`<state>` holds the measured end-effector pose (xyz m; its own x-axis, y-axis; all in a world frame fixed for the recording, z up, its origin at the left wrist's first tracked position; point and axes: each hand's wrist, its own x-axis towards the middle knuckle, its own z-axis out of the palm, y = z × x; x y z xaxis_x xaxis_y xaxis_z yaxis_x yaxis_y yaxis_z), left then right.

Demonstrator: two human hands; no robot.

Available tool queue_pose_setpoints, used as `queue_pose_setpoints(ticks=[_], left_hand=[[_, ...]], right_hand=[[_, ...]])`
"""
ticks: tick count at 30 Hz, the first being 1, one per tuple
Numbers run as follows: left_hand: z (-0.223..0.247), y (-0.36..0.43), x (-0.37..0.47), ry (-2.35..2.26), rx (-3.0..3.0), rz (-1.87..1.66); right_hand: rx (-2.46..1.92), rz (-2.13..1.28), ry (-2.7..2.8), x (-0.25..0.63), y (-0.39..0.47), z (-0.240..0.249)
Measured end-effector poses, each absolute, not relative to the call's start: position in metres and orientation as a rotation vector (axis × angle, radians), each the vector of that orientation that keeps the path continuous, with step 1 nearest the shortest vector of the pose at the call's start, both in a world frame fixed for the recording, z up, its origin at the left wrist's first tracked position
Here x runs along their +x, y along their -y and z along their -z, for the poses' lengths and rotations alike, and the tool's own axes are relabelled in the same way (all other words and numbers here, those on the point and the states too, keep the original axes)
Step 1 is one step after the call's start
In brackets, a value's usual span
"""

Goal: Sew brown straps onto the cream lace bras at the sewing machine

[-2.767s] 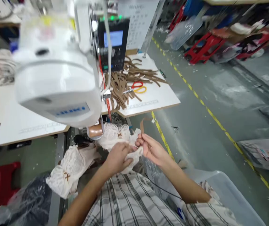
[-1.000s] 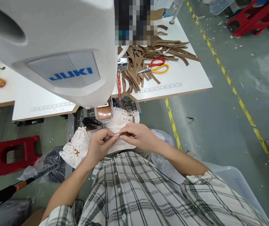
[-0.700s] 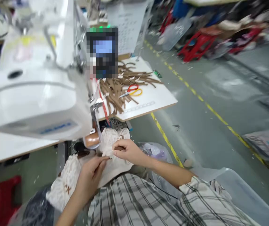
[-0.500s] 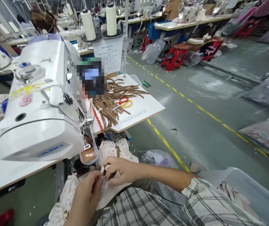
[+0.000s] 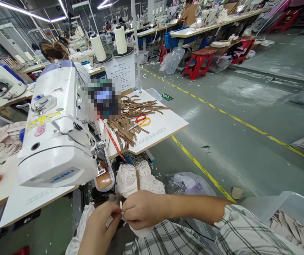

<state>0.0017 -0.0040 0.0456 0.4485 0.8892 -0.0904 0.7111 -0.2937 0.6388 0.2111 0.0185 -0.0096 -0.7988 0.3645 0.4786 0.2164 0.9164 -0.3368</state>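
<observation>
My left hand [image 5: 101,224] pinches with thumb and forefinger, its tip meeting the fingers of my right hand [image 5: 145,209] over my lap. A small white strip [image 5: 121,205] sticks up where the fingertips meet; its lower part is hidden. The right hand is closed too, fingers curled in and knuckles up. Just beyond them lies a white lace garment with cups [image 5: 126,176], a brown strip [image 5: 138,180] running down between the cups. White gathered fabric [image 5: 84,221] hangs beside my left wrist.
A white sewing machine [image 5: 57,156] stands at left. On its table [image 5: 165,122] lie brown strips [image 5: 126,132] and red-and-yellow-handled scissors [image 5: 142,121]. A plastic bin [image 5: 263,200] with fabric is at right; a plastic bag [image 5: 191,182] lies behind my right forearm.
My head view has shifted, so the machine and table appear farther right and lower. My fingertips have come closer together around the small white strip, and more of the lace garment shows.
</observation>
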Motion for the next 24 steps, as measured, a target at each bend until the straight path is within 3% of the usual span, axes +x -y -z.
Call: queue_pose_setpoints(ticks=[3, 6, 10, 14, 19, 24], left_hand=[[-0.045, -0.001, 0.003, -1.346, 2.069, -0.185], [-0.036, -0.006, 0.006, -1.335, 1.915, -0.178], [-0.010, -0.001, 0.017, -1.286, 1.347, -0.580], [0.008, 0.012, 0.029, -1.335, 0.953, -1.004], [-0.009, 0.018, 0.026, -1.590, 1.414, -0.988], [-0.006, 0.012, 0.015, -1.531, 1.749, -1.030]], right_hand=[[-0.449, -0.352, 2.546, 0.205, -0.017, 0.018], [-0.579, -0.597, 2.429, 0.198, -0.015, 0.028], [-0.816, -1.027, 1.941, 0.190, -0.010, 0.025], [-0.864, -1.123, 1.687, 0.187, -0.008, 0.010], [-0.813, -1.075, 1.801, 0.192, -0.009, 0.004], [-0.887, -1.159, 1.759, 0.190, -0.011, 0.007]])
